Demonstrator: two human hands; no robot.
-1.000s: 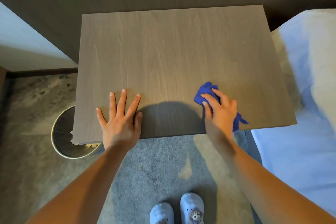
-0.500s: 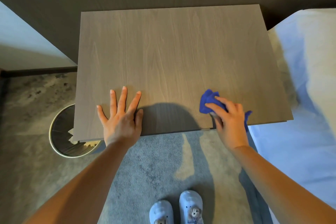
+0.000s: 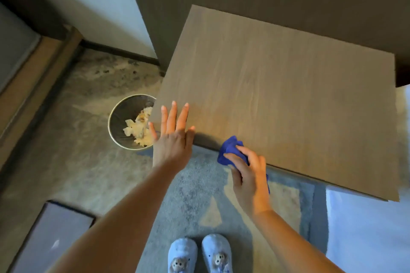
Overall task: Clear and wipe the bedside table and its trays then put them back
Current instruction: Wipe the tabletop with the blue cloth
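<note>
Blue cloth [image 3: 230, 149] bunched in the clenched right hand [image 3: 248, 175] at the near edge of the bedside table [image 3: 277, 99], partly over the lip. Soft, light, easily crumpled (best kept wadded under the fingers). Left hand [image 3: 173, 137] flat and open, grasping nothing, on the near left corner. Tabletop bare, plenty of room to sweep; waste bin [image 3: 131, 124] just beside that corner, wall behind. Trays not identifiable from here.

I was looking down into a bedroom: a bedside table [image 3: 277, 86] beside white bedding [image 3: 366, 228], carpet [image 3: 66, 150], slippers [image 3: 199, 255], a wastebasket [image 3: 119, 117].
</note>
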